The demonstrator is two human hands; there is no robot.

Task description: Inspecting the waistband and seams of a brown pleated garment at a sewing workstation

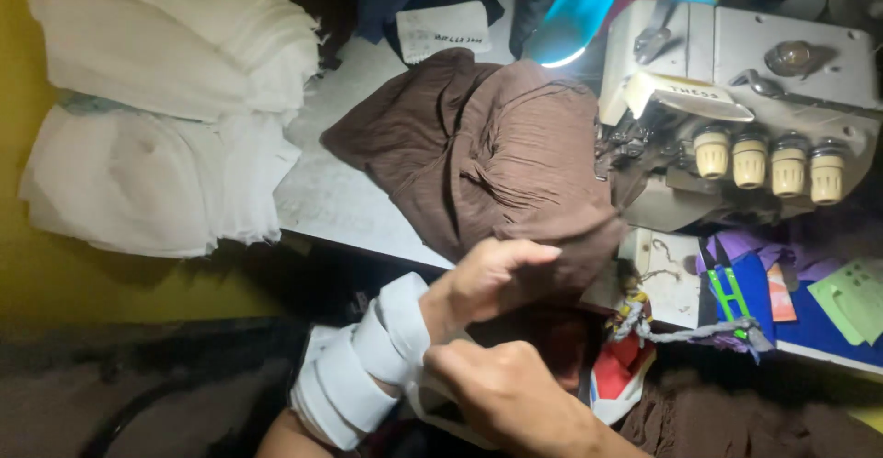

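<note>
The brown fabric (487, 159) is lying bunched across the middle of the frame, its long axis running from upper left down toward lower right, where its near end is hanging over the tabletop (336, 196) edge. At the left, a stack of white cloth pieces (161, 108) is draping over the tabletop's side. At the upper right, the grey sewing machine (782, 81) is sitting with four cream dials (768, 159) in a row; the fabric's right edge is touching it.

A white rectangular label with dark writing (443, 28) is lying at top centre, and a narrower white tag (685, 95), also written on, is lying on the machine. A pale green card (851, 302) and an orange slip (781, 294) are resting on blue material at the right edge, beside green-handled snips (727, 288).

The left hand (487, 279), wrapped with white bands (368, 366) at the wrist, is curling its grip closed around the fabric's near end. The right hand (510, 389), at bottom centre, is showing its back with fingers folded under; I cannot tell what its grip is holding.
</note>
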